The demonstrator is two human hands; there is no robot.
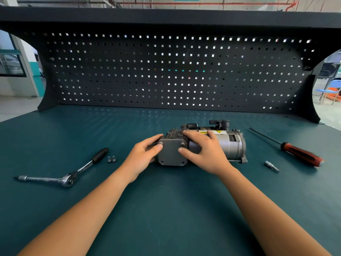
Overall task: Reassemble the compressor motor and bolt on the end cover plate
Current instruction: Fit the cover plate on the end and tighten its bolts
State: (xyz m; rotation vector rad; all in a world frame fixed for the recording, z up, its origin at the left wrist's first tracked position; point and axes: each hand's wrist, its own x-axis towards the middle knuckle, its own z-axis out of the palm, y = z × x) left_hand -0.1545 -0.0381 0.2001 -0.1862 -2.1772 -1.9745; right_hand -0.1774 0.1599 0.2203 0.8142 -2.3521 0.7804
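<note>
Two hands: left (145,154) grips end cover plate (171,154); right (204,150) grips compressor motor (228,146); label (212,132) "NING".

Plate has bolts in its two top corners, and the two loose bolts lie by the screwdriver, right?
Not quite. The head view shows the two loose bolts beside the ratchet handle, left of the compressor, not by the screwdriver. The plate does have bolts in its two top corners.

Mid bench (166,209), compressor motor (230,145); ratchet (67,180), bolts (111,159) to its left; screwdriver (299,153), bit (272,165) right
</note>
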